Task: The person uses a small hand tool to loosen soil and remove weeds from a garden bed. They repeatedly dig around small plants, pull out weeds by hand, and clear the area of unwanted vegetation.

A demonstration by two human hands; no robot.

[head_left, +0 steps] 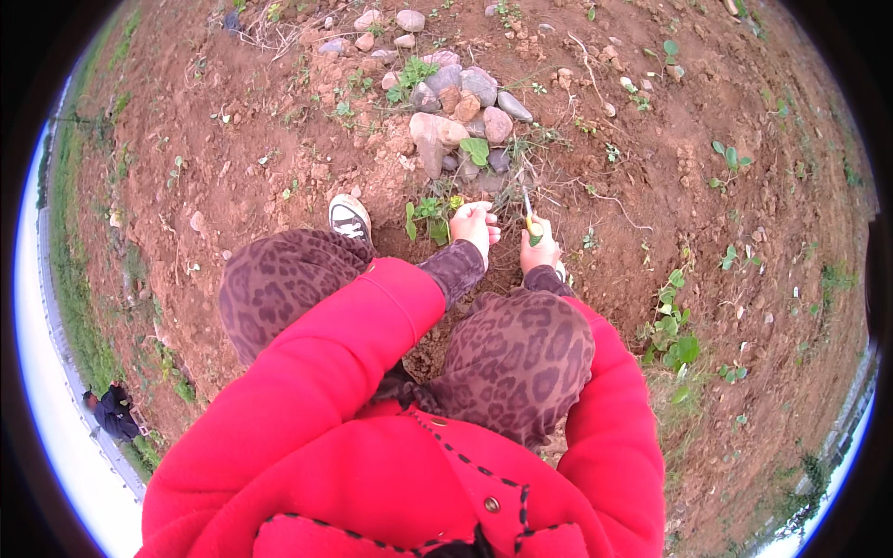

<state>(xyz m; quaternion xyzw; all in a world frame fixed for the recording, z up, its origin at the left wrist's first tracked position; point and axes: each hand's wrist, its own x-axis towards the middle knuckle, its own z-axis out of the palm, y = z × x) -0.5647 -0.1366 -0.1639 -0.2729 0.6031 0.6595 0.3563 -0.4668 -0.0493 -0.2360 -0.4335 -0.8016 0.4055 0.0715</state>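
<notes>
My right hand point(540, 247) is closed around the yellow and green handle of a small hand tool point(528, 206). The tool's thin metal shaft points away from me, its tip among dry stems and weeds point(524, 166) beside a heap of stones; the kind of tip cannot be made out. My left hand point(476, 227) is just left of it, palm turned inward, fingers curled and partly apart, with nothing visible in it. A leafy green weed point(429, 210) grows close to its left side. Past both hands lie rounded grey and pinkish stones point(466, 108), with a broad green leaf point(475, 151) among them.
Reddish soil point(279, 160) with scattered seedlings surrounds me. My canvas shoe point(350, 220) stands left of my hands, and my patterned knees are below them. A leafy vine point(673, 328) grows at the right. Another person point(117, 413) in dark clothes is far off at the lower left.
</notes>
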